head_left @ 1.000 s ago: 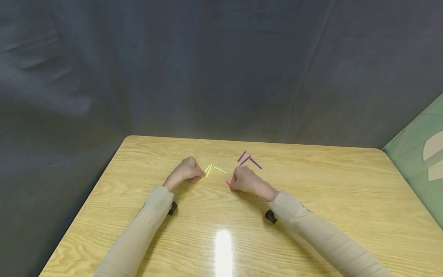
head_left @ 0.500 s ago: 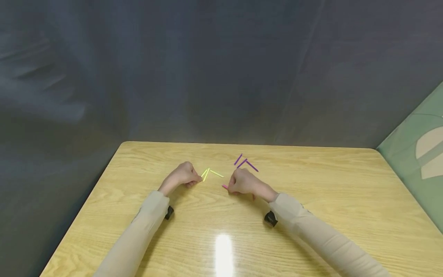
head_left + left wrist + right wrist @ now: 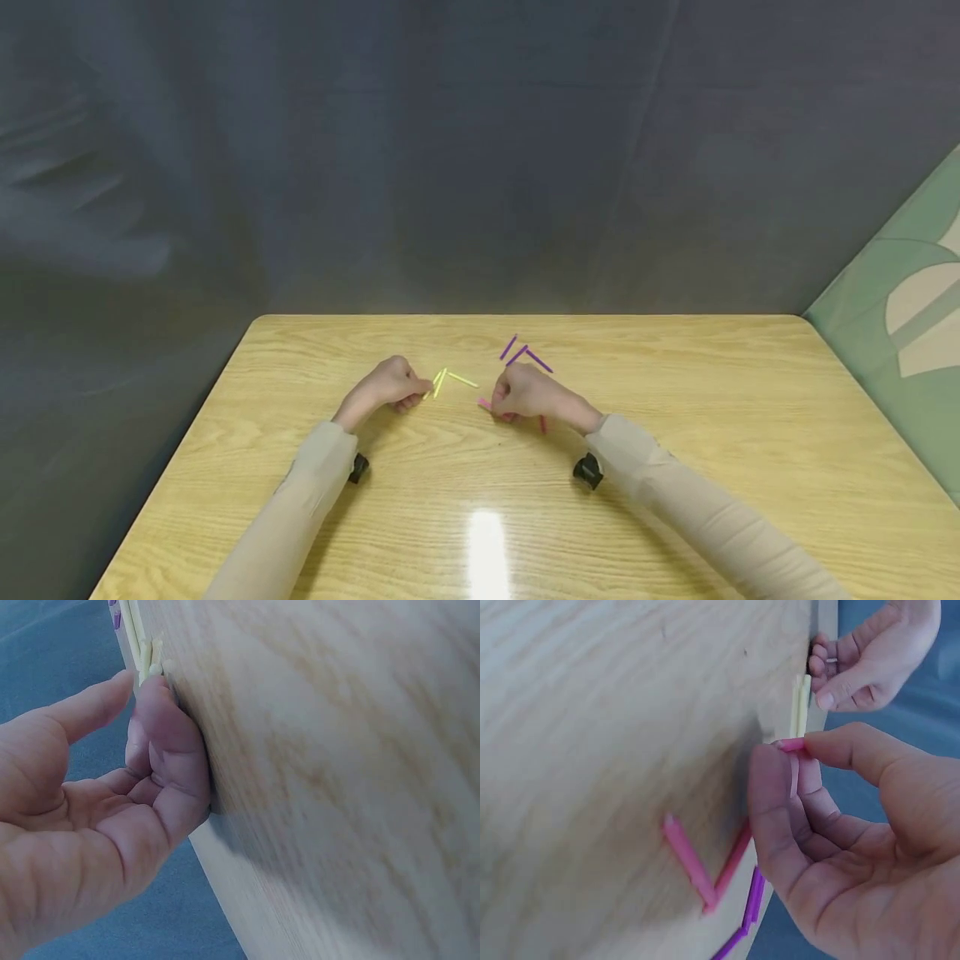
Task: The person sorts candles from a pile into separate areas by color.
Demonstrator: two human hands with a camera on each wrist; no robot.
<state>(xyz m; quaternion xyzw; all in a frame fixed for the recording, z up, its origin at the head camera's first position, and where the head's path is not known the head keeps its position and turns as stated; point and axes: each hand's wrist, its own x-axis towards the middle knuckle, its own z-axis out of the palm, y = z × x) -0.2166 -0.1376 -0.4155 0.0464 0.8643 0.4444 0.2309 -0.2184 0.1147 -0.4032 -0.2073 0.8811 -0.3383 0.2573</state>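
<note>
My right hand (image 3: 528,390) pinches a short pink stick (image 3: 791,744) between thumb and index finger, just over the table. Below that hand, two more pink sticks (image 3: 688,859) lie on the wood, meeting in a V; the head view mostly hides them. My left hand (image 3: 392,382) is beside two thin yellow sticks (image 3: 440,383) lying close together. Its index fingertip is at the near end of one, while the thumb stands a little apart in the left wrist view. A third yellow stick (image 3: 463,381) lies to their right.
Beyond the right hand lie several purple sticks (image 3: 540,361), some set at an angle. The wooden table (image 3: 675,467) ends at a dark curtain (image 3: 465,167) behind and on the left. A green patterned panel (image 3: 900,317) stands at the right.
The head view has shifted slightly. More of the leftmost yellow stick shows past the left fingertips. A pink stick's end has come into sight under the right hand, which keeps its pinch.
</note>
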